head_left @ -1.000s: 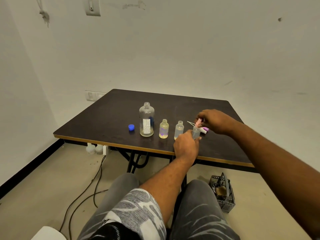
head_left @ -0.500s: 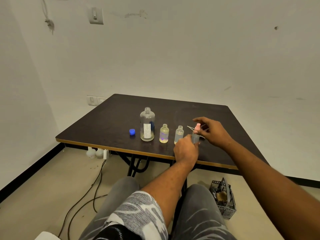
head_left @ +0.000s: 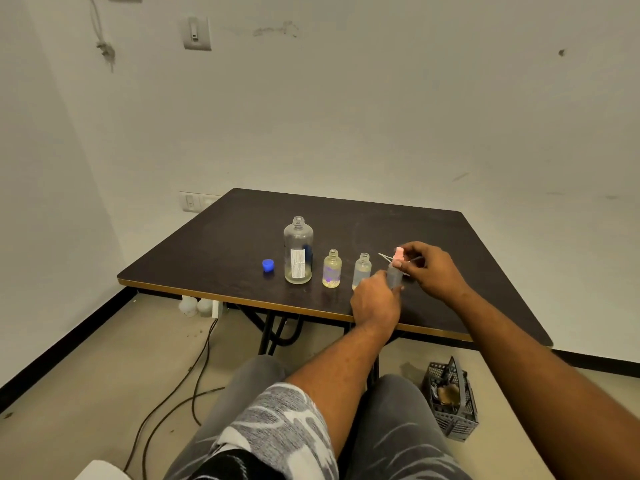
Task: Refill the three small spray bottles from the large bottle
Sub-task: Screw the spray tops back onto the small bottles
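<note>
right hand (head_left: 433,271) barely moved, fingers still pinching the pink spray cap (head_left: 399,254) atop the third small bottle (head_left: 394,277). left hand (head_left: 375,303) fingers clamped round its body.

Left hand (head_left: 375,303) grips spray bottle (head_left: 394,277) (right hand (head_left: 433,268) pinches pink pump (head_left: 398,256)).
</note>
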